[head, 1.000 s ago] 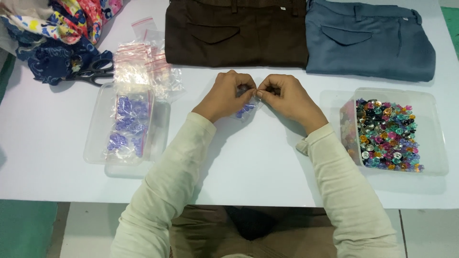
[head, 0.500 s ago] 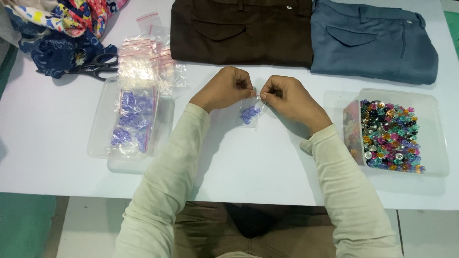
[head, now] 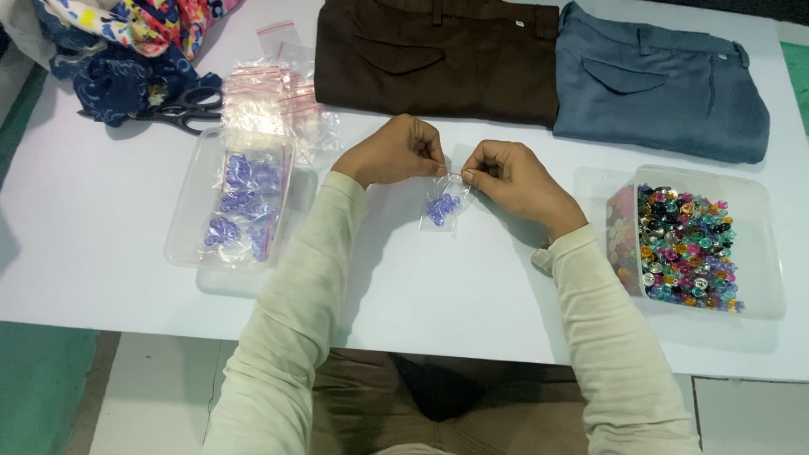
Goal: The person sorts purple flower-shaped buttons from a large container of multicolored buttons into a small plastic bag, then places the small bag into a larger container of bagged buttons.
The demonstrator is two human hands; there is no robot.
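Both hands pinch the top edge of a small clear plastic zip pouch holding purple beads (head: 444,206), which hangs just above the white desk (head: 109,244) in front of the person. The left hand (head: 394,152) grips the pouch's upper left corner between thumb and fingertips; the right hand (head: 510,177) pinches the upper right corner the same way, so the sealing strip is stretched between them.

The pouch looks very light and limp: thin film that will crumple and slide between the fingers, with loose beads pooled at the bottom. It is probably best held by the stiffer strip along the mouth, as it is now.

Left of the pouch sits a clear plastic tray with more filled purple pouches (head: 232,206); beyond that tray lie a heap of empty clear pouches (head: 270,101) and black-handled scissors (head: 181,109) against bright patterned fabric (head: 118,42). Right of the pouch stands a clear plastic box of mixed coloured beads (head: 687,244). Beyond the pouch lie folded brown trousers (head: 438,55) and folded blue-grey trousers (head: 661,84).
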